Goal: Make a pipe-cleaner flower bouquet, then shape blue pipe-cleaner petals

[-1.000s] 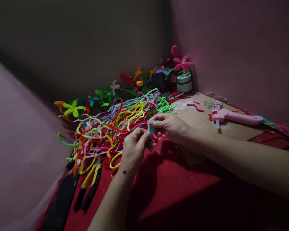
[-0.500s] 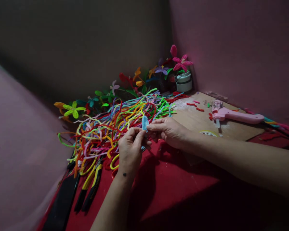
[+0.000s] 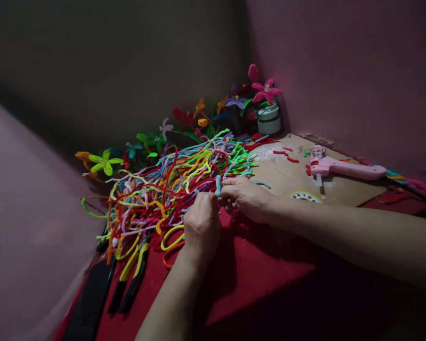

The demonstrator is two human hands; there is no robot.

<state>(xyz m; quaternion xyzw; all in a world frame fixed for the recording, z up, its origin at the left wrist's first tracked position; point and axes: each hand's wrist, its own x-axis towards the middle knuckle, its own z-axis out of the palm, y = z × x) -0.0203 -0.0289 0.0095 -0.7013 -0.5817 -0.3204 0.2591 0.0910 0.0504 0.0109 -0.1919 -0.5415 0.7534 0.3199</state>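
A small light blue pipe cleaner petal (image 3: 218, 185) stands upright between my hands, seen nearly edge-on. My left hand (image 3: 203, 225) is closed at its lower end, back of the hand toward me, fingertips mostly hidden. From the right, my right hand (image 3: 246, 196) pinches the petal between thumb and fingers. Just behind lies a tangled heap of coloured pipe cleaners (image 3: 170, 180). Scissors with yellow and orange handles (image 3: 173, 244) rest beside my left wrist, partly covered by the heap.
Yellow-black pliers (image 3: 133, 277) and a black flat object (image 3: 88, 298) lie at left. A pink glue gun (image 3: 351, 168) rests on a wooden board (image 3: 273, 163), near a tape roll (image 3: 305, 196). Finished pipe cleaner flowers (image 3: 266, 91) line the back wall beside a pale container (image 3: 270, 118).
My left hand has rolled over and shifted right, so its back now faces me. The blue petal has turned from broad side to nearly edge-on. My right hand keeps its pinch.
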